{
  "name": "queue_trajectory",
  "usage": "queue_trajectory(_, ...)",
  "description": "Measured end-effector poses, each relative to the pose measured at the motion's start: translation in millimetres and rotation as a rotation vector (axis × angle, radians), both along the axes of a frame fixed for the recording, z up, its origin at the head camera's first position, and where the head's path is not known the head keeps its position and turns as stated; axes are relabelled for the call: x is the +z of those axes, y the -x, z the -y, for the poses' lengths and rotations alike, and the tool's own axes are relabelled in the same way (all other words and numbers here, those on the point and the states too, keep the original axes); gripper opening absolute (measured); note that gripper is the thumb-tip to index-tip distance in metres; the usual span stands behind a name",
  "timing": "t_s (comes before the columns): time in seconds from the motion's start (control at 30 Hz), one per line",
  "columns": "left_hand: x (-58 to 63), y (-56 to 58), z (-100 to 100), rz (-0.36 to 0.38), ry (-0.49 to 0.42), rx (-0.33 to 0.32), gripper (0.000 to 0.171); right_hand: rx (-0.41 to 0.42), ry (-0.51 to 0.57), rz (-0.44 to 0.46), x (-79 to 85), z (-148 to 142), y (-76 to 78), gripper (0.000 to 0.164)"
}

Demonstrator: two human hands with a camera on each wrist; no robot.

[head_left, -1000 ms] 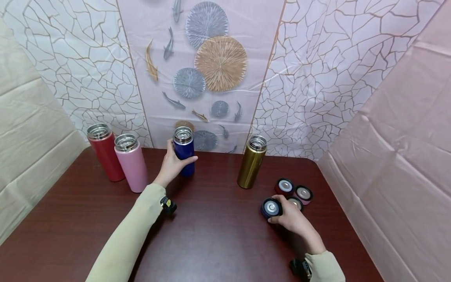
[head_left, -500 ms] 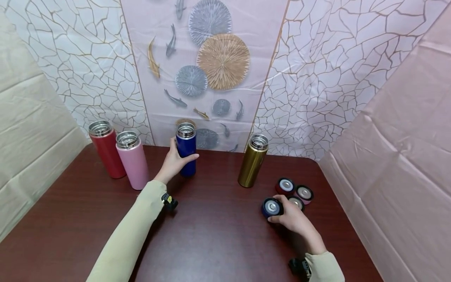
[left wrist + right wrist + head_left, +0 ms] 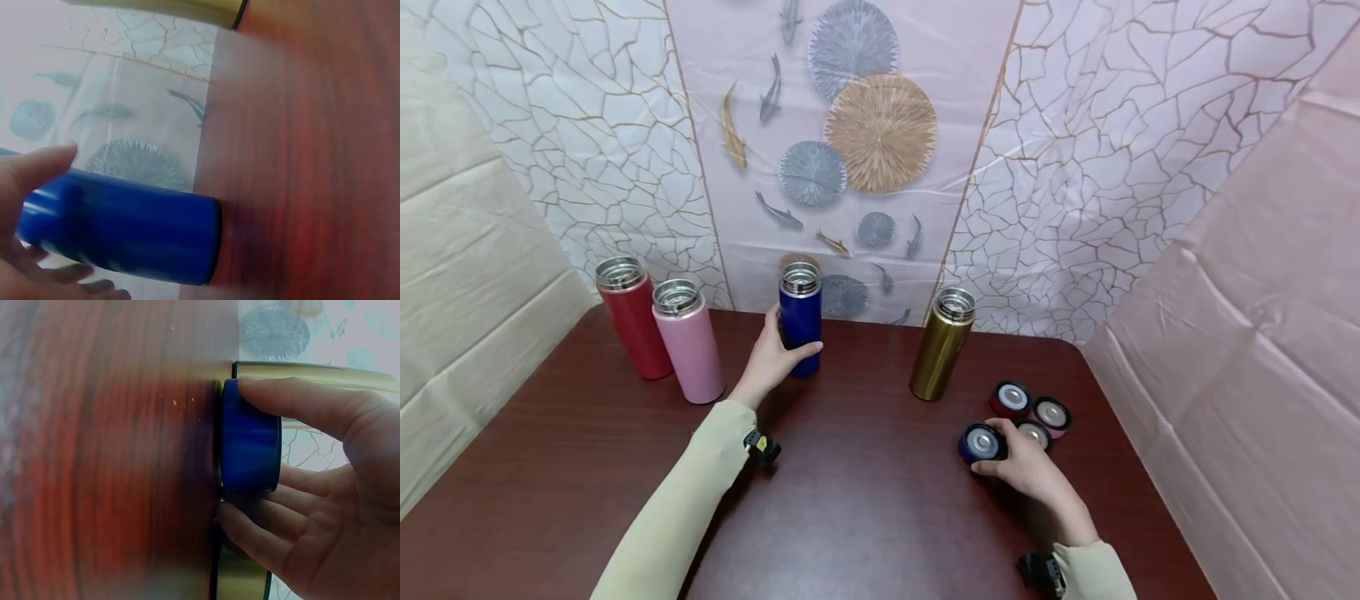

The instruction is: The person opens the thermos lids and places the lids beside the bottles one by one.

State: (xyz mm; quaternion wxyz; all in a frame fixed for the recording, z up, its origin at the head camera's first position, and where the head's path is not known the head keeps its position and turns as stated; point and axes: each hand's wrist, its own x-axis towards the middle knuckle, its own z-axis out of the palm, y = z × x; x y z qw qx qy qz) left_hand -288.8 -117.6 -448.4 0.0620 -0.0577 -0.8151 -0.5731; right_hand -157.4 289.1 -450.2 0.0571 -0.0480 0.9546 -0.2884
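My left hand [image 3: 775, 354] is around the lower body of a blue vacuum flask [image 3: 801, 321], which stands upright and uncapped with its steel mouth showing. In the left wrist view the thumb lies along one side of the flask [image 3: 137, 225], and the fingers curl on the other side, partly hidden. My right hand [image 3: 1026, 462] holds a blue lid [image 3: 981, 443] between thumb and fingers at the right of the table. The lid's inner side faces up. In the right wrist view the lid [image 3: 250, 440] is at the tabletop, with the thumb on its upper edge.
Uncapped red [image 3: 636, 329] and pink [image 3: 691, 354] flasks stand at left. A gold flask [image 3: 938, 350] stands right of centre. Red [image 3: 1011, 400], pink [image 3: 1051, 415] and gold [image 3: 1033, 433] lids lie close beside my right hand. Fabric walls [image 3: 1240, 375] border the table [image 3: 850, 500].
The head view has shifted slightly. My left hand sits a little lower on the blue flask than before. My right hand and the blue lid have stayed in place.
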Motion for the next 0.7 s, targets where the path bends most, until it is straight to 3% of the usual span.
queue_trajectory(0.3,-0.6,-39.0,10,0.029,0.100,-0.003,0.097,0.012,0.007,-0.021,-1.6,-1,0.8,0.074)
queue_trajectory(0.53,4.0,-67.4,17,-0.049,0.242,-0.084,0.082,0.013,0.022,-0.019,-0.5,-1,1.8,0.075)
queue_trajectory(0.7,14.5,-77.2,28,-0.135,0.337,-0.066,0.062,0.023,0.033,-0.018,1.1,-1,2.4,0.079)
